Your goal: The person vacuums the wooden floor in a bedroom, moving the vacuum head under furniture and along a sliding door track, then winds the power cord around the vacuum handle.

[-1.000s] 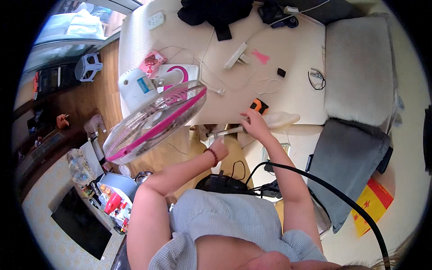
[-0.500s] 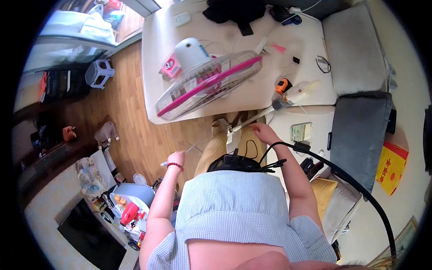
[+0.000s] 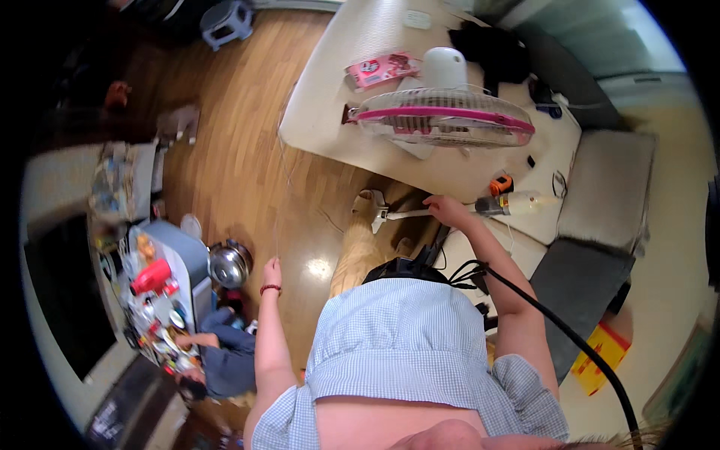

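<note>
My left hand [image 3: 272, 273], with a dark red bead bracelet at the wrist, is held out low on the left. Its fingers are closed on a thin pale cord [image 3: 277, 232] that runs up toward the table's corner. My right hand [image 3: 448, 211] is curled around the slim white tube of a stick vacuum cleaner [image 3: 409, 214]. The grey and clear body of the cleaner [image 3: 517, 203] lies to the right, and its white end piece [image 3: 380, 211] is beside my sandalled foot on the left. Part of the tube is hidden behind the hand.
A pink-rimmed fan [image 3: 442, 116] stands on the cream table [image 3: 322, 127], with a pink packet [image 3: 382, 70] and an orange tape measure [image 3: 501, 184]. Left are a steel pot [image 3: 229, 264], a cluttered counter [image 3: 202, 247] and another person [image 3: 229, 360]. A black cable [image 3: 555, 311] passes my right arm.
My view has turned and shifted, so the fan and table now appear farther up and right. The cleaner lies more level, and the pot and another person have come into view at left.
</note>
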Available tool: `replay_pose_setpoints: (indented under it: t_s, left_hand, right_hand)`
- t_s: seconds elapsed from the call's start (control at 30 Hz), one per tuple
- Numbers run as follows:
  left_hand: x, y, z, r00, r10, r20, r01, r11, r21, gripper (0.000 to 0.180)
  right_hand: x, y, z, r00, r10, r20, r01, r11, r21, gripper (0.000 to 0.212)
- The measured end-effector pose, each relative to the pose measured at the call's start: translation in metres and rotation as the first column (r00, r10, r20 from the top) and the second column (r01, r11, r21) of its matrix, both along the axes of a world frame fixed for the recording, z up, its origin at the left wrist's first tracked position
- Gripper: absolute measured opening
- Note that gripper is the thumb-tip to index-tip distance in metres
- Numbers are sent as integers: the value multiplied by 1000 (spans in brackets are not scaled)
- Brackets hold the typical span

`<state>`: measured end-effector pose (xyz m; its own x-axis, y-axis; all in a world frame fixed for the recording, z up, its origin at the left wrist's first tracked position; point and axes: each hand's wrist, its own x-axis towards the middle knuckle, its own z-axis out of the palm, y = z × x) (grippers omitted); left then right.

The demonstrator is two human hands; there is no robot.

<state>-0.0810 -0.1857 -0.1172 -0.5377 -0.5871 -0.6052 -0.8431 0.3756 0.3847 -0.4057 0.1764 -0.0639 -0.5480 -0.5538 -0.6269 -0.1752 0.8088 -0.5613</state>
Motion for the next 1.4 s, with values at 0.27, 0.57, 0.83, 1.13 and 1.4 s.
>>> replay_pose_setpoints:
  t_s: [0.27, 0.57, 0.83, 1.13, 1.4]
  left_hand:
    - [66, 116, -5, 990, 103, 96, -107, 994, 35, 29]
    - [42, 208, 199, 946, 244, -213, -52, 764, 643, 23]
    - [115, 225, 277, 198, 793, -576, 237, 531, 813, 24]
    - [268, 161, 326, -739, 531, -416, 161, 738, 656, 14]
    - [288, 136, 355, -439, -400, -804, -895, 267, 356, 6]
  right_hand:
    - [19, -10, -5, 926, 318, -202, -340, 936, -87, 27]
    - [134, -61, 68, 487, 857, -168, -764, 325, -558, 65]
    - [182, -32, 87, 272, 949, 156, -863, 313, -397, 34]
    - [142, 17, 47, 429, 895, 121, -871, 446, -206, 27]
    - [137, 44, 27, 469, 860, 200, -762, 509, -401, 27]
